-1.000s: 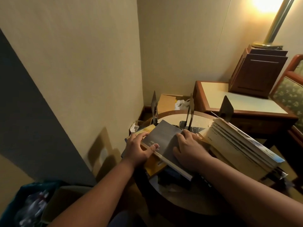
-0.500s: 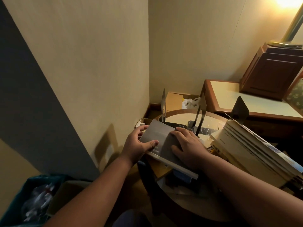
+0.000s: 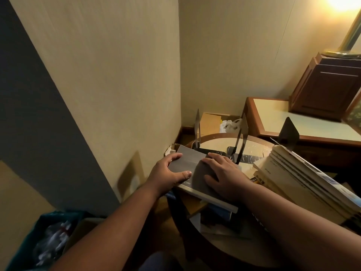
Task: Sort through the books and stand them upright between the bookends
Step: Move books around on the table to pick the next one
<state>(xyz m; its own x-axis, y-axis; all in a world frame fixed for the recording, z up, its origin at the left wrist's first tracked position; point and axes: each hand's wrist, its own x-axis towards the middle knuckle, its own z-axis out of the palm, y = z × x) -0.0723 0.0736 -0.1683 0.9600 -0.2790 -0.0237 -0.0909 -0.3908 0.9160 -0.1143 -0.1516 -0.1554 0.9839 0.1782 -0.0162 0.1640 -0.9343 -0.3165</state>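
Left hand [image 3: 166,173] still grips the book [image 3: 187,163] by its left edge, thumb on the cover. Right hand [image 3: 224,173] stays pressed flat on it. Book position unchanged: lying on the pile [image 3: 195,207], bookends [image 3: 197,126] just beyond the fingertips.

The plain grey book [image 3: 187,165] I hold, lettered in white, sits amid a stack of cream-paged books [image 3: 293,182], a black bookend [image 3: 288,132], a brown-rimmed cream table [image 3: 214,136], beige walls [image 3: 117,75], a dark brown cabinet [image 3: 328,90] and a teal bin [image 3: 25,243].
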